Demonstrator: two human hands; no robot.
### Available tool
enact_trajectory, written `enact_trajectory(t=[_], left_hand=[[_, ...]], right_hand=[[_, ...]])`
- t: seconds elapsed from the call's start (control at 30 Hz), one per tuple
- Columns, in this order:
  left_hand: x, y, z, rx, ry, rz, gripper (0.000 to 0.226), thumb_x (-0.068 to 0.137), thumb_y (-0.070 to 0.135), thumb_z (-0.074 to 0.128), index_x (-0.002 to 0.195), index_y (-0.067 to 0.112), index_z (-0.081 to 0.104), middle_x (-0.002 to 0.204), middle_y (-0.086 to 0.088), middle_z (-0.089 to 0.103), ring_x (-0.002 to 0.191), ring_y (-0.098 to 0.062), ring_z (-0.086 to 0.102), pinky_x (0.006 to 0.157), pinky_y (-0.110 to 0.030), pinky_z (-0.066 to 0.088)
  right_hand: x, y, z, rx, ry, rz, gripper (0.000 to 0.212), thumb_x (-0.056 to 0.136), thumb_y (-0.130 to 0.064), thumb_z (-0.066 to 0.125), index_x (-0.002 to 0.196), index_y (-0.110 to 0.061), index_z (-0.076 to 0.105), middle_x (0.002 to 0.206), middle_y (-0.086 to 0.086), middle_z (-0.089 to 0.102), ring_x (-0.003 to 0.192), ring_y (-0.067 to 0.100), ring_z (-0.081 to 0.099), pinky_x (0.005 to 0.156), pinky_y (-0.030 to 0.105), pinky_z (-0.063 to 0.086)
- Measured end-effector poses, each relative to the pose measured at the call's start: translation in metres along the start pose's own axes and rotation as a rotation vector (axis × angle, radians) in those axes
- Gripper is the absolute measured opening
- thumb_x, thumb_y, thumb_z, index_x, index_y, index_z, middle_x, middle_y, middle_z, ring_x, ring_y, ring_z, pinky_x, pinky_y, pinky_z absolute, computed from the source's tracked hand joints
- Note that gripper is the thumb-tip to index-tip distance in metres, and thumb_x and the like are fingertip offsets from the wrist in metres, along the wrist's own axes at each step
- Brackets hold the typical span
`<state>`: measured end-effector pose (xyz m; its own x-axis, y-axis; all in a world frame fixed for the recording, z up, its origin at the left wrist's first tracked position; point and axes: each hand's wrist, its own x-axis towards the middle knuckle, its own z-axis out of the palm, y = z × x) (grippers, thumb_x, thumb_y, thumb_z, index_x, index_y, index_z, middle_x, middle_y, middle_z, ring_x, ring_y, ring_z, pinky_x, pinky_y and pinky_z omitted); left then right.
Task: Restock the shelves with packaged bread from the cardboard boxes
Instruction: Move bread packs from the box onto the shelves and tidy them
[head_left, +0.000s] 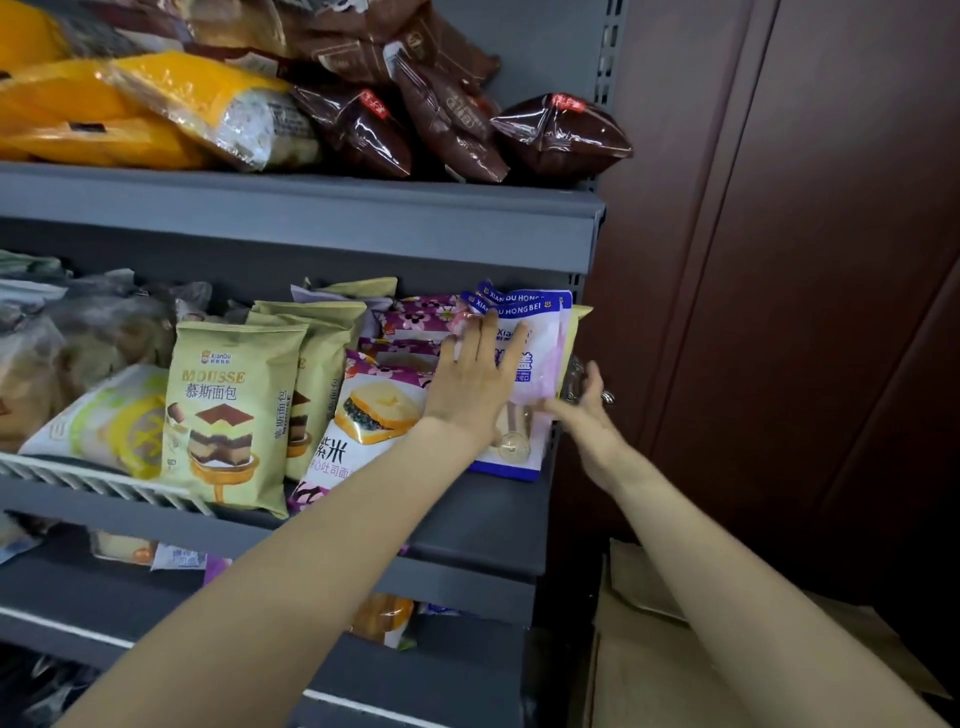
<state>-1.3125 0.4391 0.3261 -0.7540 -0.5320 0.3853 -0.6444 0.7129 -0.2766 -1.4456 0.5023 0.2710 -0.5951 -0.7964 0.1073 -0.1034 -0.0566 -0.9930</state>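
Two pink-and-blue bread packs (540, 332) stand upright at the right end of the middle shelf (467, 512). My left hand (475, 376) lies flat against their front, fingers spread. My right hand (584, 410) touches the packs' right edge from the side, fingers extended, a ring on one finger. Purple flower-print bread packs (384, 395) stand just left of them, and green mousse bread packs (234, 410) further left. A cardboard box (670, 649) sits on the floor at lower right, under my right forearm.
The top shelf (311, 208) holds yellow packs (171, 104) and brown packs (561, 135). A wire divider (93, 480) runs along the middle shelf's left front. Lower shelves (415, 670) hold more packs. A dark wooden wall (805, 260) stands right of the shelving.
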Motion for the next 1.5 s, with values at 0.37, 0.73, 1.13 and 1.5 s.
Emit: enact_trajectory(t=[0.37,0.73,1.13,1.5], left_hand=[[0.018,-0.007,-0.003,-0.120,-0.072,0.018,0.129,0.059,0.052,0.082,0.150,0.023,-0.005,0.155,-0.019,0.006,0.145,-0.035,0.004,0.116,-0.046,0.016],[0.039,-0.025,-0.022,-0.102,-0.208,0.059,0.137,0.059,0.038,0.086,0.149,0.019,-0.015,0.158,-0.013,-0.011,0.147,-0.031,-0.004,0.118,-0.043,0.003],[-0.026,-0.056,-0.033,-0.487,0.107,-0.036,0.062,0.089,0.010,0.053,0.146,0.016,0.030,0.155,-0.001,0.023,0.143,-0.021,0.020,0.116,-0.031,0.021],[-0.103,-0.127,-0.023,-0.090,-0.331,0.086,0.113,0.069,0.043,0.077,0.151,0.012,0.005,0.160,-0.005,-0.002,0.147,-0.025,-0.007,0.119,-0.037,0.003]], right_hand=[[0.031,-0.037,0.007,0.101,-0.194,0.088,0.064,0.094,-0.064,0.016,0.118,-0.022,0.057,0.111,0.005,0.067,0.095,0.016,0.065,0.081,0.028,0.052],[0.018,-0.023,0.015,-0.379,0.003,-0.257,0.147,0.037,-0.033,0.089,0.149,-0.029,-0.007,0.144,0.006,0.032,0.132,0.023,0.041,0.104,0.049,0.043],[-0.038,-0.047,0.047,-1.200,0.341,-0.701,0.086,0.077,-0.007,0.072,0.148,-0.014,0.024,0.156,0.017,0.012,0.145,0.032,0.015,0.112,0.034,0.026],[-0.094,-0.050,0.136,-0.941,-0.307,-0.159,0.122,0.068,-0.039,0.082,0.148,-0.033,-0.010,0.151,0.024,0.001,0.140,0.040,0.020,0.109,0.042,0.032]])
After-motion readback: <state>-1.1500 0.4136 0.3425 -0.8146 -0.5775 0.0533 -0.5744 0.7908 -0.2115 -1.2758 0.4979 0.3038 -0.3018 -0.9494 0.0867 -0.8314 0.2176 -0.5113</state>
